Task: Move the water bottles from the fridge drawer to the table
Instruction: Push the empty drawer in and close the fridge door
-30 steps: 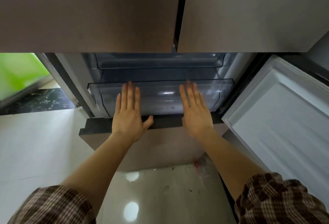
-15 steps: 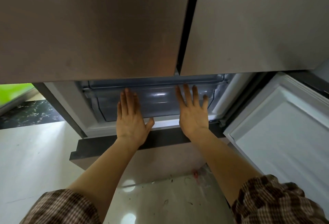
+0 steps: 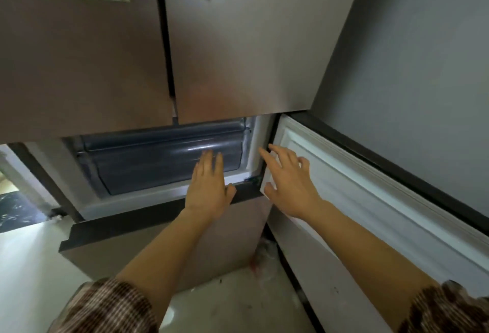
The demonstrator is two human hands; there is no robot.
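The clear grey fridge drawer (image 3: 148,163) sits pushed back inside the open lower compartment. No water bottles or table are in view. My left hand (image 3: 209,189) lies flat, fingers together, against the right part of the drawer front and the white sill. My right hand (image 3: 288,184) has its fingers spread and rests on the inner edge of the open compartment door (image 3: 370,200), holding nothing.
Two closed brown upper fridge doors (image 3: 238,41) fill the top of the view. A dark-topped lower fridge door (image 3: 164,221) juts out below the compartment. A grey wall (image 3: 410,68) stands at right, pale floor (image 3: 26,266) at left and below.
The drawer went fully into the compartment. My right hand left the drawer front and moved right onto the open door's edge. The view rose and swung right.
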